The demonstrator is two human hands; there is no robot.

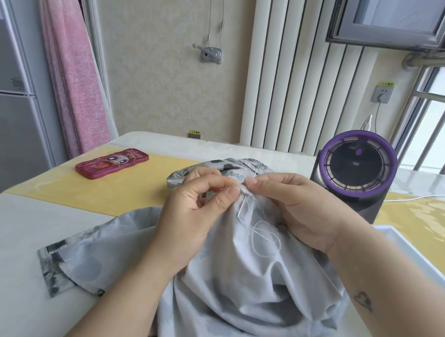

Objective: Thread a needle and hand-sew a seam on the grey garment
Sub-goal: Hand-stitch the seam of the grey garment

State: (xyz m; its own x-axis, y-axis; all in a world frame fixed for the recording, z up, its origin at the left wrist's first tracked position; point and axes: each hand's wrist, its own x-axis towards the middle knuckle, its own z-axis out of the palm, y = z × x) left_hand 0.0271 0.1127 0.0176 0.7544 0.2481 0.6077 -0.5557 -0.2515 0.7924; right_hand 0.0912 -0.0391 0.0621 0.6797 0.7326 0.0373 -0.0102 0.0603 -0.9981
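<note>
The grey garment [232, 277] lies bunched on the table in front of me, its patterned hem spread to the left. My left hand [196, 210] pinches a raised fold of the cloth between thumb and fingers. My right hand [295, 206] holds the same fold from the right, its fingertips at the needle [242, 209], which passes through the cloth at a slant. White thread [266, 235] loops loosely over the fabric below the needle.
A red cartoon-printed case [111, 163] lies on the yellow table mat [99, 191] at the left. A purple-rimmed black fan [355, 169] stands behind my right hand, its cable running right. A white tray edge [416, 259] sits at the right.
</note>
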